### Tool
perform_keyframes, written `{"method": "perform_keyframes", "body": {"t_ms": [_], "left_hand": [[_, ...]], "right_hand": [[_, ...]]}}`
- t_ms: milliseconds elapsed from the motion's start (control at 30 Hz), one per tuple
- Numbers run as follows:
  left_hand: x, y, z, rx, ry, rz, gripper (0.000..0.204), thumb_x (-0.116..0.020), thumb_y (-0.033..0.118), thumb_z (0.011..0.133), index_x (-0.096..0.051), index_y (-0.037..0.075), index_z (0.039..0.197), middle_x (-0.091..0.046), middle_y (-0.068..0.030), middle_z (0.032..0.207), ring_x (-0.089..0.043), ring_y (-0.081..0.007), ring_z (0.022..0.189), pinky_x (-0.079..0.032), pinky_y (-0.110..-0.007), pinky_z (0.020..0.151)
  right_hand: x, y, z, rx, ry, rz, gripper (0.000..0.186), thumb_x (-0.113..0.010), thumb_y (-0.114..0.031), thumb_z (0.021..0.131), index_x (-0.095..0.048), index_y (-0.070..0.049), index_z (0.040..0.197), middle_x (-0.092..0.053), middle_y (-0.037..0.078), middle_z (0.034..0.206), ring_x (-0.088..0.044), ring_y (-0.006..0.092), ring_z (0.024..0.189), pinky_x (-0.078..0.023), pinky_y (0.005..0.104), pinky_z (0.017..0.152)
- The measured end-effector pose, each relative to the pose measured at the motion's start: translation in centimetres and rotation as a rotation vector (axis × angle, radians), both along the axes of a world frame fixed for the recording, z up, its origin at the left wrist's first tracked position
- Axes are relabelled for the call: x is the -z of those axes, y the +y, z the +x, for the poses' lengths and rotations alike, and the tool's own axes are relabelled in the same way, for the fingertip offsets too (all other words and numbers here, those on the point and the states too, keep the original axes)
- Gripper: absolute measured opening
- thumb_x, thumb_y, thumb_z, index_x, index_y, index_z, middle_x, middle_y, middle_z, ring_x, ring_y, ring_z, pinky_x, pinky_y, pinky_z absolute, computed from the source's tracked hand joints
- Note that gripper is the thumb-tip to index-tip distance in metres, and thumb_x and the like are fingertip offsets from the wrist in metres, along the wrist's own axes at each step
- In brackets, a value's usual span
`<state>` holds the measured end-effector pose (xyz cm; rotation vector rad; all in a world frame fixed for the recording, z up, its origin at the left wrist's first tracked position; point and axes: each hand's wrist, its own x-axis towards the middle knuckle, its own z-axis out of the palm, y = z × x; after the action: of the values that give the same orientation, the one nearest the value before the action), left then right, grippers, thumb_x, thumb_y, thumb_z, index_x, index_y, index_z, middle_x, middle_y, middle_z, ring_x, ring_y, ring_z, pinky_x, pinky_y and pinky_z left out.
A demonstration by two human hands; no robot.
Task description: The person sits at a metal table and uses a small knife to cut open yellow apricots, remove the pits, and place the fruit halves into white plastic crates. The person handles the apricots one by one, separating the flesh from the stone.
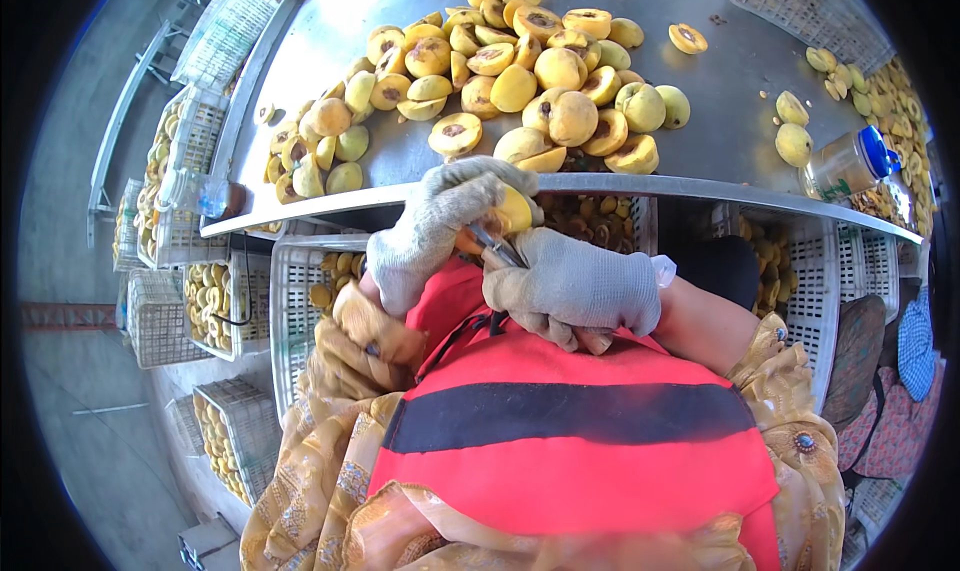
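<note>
At the near edge of the metal table, my left hand (430, 226), in a grey knit glove, is closed around a yellow peach piece (514, 209). My right hand (575, 281), gloved the same way, grips a small metal tool (496, 246) whose end meets the peach; its exact kind is hidden by the fingers. Just beyond my hands, a heap of yellow peaches (512, 88), many of them halves with brown pit hollows or pits showing, lies on the table (390, 11).
White plastic crates (290, 316) stand under the table edge, some holding peach halves. More filled crates (240, 421) line the floor at left. On the table's right stands a clear bottle with a blue lid (850, 161), near more fruit. A crate (810, 11) sits at far right.
</note>
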<state>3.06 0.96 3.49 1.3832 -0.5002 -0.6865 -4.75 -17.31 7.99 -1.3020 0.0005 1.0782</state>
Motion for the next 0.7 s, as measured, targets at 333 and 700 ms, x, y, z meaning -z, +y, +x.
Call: {"method": "perform_keyframes", "body": {"t_ms": [333,700], "left_hand": [[1.4,4.5,-1.5,-0.569,0.082,-0.128,0.058,-0.054,0.050,0.091,-0.050,0.005,0.127,-0.062,-0.0184,0.108,-0.066,-0.0311,0.085,-0.056,-0.041,0.072],[-1.6,6.7,2.9,-0.504,-0.765,0.819,0.053,-0.073,0.023,0.076,-0.059,0.007,0.124,-0.060,-0.0149,0.122,-0.059,-0.0292,0.111,-0.045,-0.036,0.097]], "right_hand": [[2.7,-4.7,-1.3,0.101,0.086,0.378,0.021,-0.058,-0.021,0.086,-0.046,-0.009,0.073,-0.044,-0.002,0.053,-0.036,0.0044,0.037,-0.028,0.0198,0.032],[3.7,-5.8,-1.2,0.204,0.005,0.283,0.018,-0.057,-0.018,0.086,-0.048,-0.008,0.074,-0.045,-0.001,0.056,-0.039,0.0054,0.044,-0.030,0.0199,0.038]]}}
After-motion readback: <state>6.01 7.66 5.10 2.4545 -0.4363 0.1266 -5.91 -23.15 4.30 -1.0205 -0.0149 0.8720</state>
